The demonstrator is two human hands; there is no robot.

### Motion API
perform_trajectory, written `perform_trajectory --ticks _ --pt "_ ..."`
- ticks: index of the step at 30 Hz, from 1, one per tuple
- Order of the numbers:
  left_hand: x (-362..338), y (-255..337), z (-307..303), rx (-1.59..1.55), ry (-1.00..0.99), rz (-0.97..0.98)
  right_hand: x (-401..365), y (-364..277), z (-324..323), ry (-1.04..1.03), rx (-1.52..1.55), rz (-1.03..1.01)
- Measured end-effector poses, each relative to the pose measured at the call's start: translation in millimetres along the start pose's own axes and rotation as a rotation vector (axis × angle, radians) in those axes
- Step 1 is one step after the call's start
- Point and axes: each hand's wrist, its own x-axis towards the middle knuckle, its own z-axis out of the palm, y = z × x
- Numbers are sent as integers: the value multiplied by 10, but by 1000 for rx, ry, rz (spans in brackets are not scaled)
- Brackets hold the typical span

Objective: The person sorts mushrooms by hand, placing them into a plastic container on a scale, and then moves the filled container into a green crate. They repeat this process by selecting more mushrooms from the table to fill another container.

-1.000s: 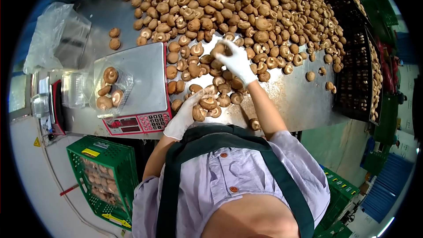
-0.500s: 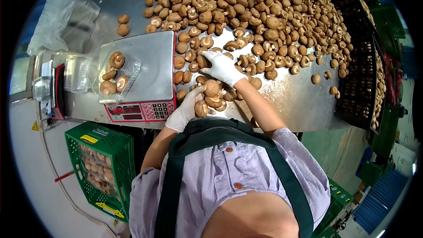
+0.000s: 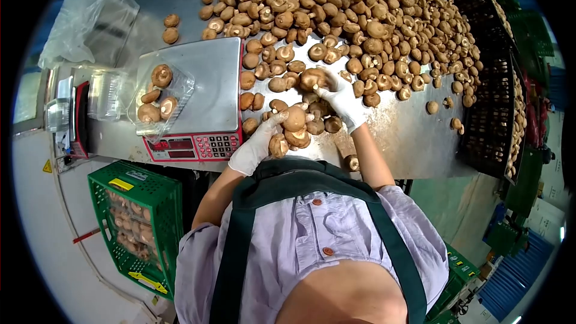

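In the head view, we hold both white-gloved hands low over the metal surface (image 3: 414, 144), close together in front of our apron (image 3: 300, 183). Our left hand (image 3: 255, 149) reaches in from the left, palm turned inward, its fingers curled around a small cluster of mushrooms (image 3: 294, 119). Our right hand (image 3: 345, 105) angles forward and inward from a bent elbow, its fingers closed on a large mushroom (image 3: 312, 79) just beyond that cluster.

The clustered mushrooms show rounded brown caps, with paler gills on the lower ones. The large one has a mottled brown cap. Beyond our hands we see a broad mushroom heap (image 3: 372, 24); to the left, a clear tray (image 3: 183, 81) with four mushrooms sits on a red-edged scale (image 3: 210, 72).

We cannot read the scale's display with certainty, nor the yellow label (image 3: 121, 184) on the green crate (image 3: 165, 204) below.
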Motion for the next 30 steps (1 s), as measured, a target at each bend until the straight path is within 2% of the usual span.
perform_trajectory --ticks 1,2,4,8,10,11,12,15,18,20,22,24,26,28,30 --pt "-18 2 22 16 -47 42 -34 9 -23 -3 4 1" --pt "-9 -13 7 17 -43 42 -66 14 -48 46 -210 -77" --pt "18 -28 -15 115 -69 209 -128 16 -86 145 -640 -236" --pt "-72 92 62 326 29 323 -247 15 -37 174 -699 -280" --pt "-152 209 49 537 108 461 -260 34 -42 247 -815 -261" --pt "-252 307 120 504 111 485 -245 88 -64 249 -737 -244" --pt "-331 400 117 580 163 597 -219 144 -84 247 -658 -228" --pt "-737 811 249 795 392 880 -252 34 -69 249 -672 -224" --pt "-1135 1154 306 1007 796 1096 -279 -43 -67 229 -683 -190" --pt "-1313 1383 165 1818 1133 1186 -282 -42 -65 214 -683 -183" --pt "-1261 1466 -73 1927 1174 1117 -273 -43 -52 184 -655 -199" --pt "-1210 1477 -206 2384 1368 652 -274 -46 -53 154 -631 -217" --pt "-1236 1505 -201 2289 1315 725 -286 -39 -46 160 -670 -265" --pt "-1316 1536 -239 2019 1216 1199 -320 -108 -35 162 -656 -255" --pt "-1441 1541 -236 1650 1128 1470 -354 -123 -19 175 -648 -233"
